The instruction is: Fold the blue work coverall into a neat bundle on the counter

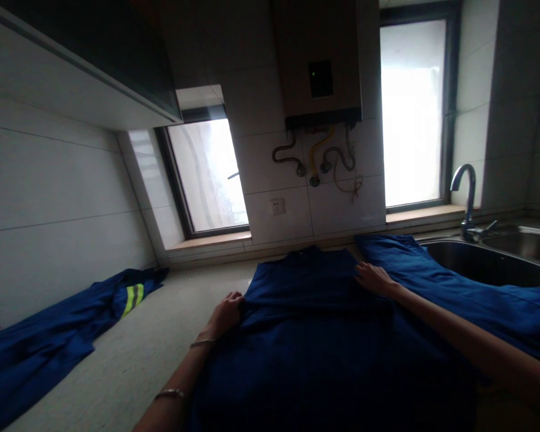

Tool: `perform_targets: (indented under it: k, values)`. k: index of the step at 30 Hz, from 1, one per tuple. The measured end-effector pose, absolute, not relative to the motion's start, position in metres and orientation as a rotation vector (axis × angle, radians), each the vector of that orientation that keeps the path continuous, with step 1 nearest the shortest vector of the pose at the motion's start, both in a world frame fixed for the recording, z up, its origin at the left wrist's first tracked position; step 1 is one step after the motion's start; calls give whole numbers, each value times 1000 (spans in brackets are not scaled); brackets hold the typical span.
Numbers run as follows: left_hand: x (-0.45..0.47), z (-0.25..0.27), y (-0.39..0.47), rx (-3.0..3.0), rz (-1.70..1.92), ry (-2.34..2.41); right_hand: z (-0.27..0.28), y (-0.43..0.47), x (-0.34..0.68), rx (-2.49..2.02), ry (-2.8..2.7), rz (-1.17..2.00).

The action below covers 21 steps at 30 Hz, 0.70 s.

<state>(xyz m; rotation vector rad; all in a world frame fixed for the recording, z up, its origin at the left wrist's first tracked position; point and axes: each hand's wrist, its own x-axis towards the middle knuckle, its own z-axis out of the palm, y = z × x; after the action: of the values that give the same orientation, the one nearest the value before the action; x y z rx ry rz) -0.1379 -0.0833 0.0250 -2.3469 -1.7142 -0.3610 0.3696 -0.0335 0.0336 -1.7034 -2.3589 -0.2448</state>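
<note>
A dark blue work shirt (315, 336) lies spread over the counter in front of me, its collar end toward the wall. My left hand (228, 312) is closed on the shirt's left edge, fingers curled over the cloth. On the opposite edge, slightly farther away, my right hand (372, 278) grips the fabric with bent fingers. A shallow crease runs across the shirt between both hands. The near part of the cloth is very dark, so its details are hard to make out.
Another blue garment (67, 318) with a yellow-green band lies left on the counter (162, 324). Blue cloth (468, 294) lies at right, reaching the sink (490, 264) with its faucet (465, 198). A water heater (321, 60) and socket (277, 206) are on the wall.
</note>
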Motion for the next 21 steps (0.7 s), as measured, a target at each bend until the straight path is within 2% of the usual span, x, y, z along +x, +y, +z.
perform_targets:
  k: [5, 10, 14, 17, 21]
  values:
    - [-112, 26, -73, -2506, -610, -1815, 31, -58, 333, -1313, -2552, -48]
    - [-105, 29, -76, -2801, -764, -1929, 7, -80, 318, -1383, -2661, 195]
    - [-109, 35, -80, -2789, -815, -1837, 13, -86, 319, -1290, -2639, 111]
    - [-106, 40, -83, -2714, -679, -1662, 35, -89, 329, -1163, -2601, 35]
    - [-98, 46, -89, -2636, -482, -1497, 62, -100, 361, -1216, -2545, -44]
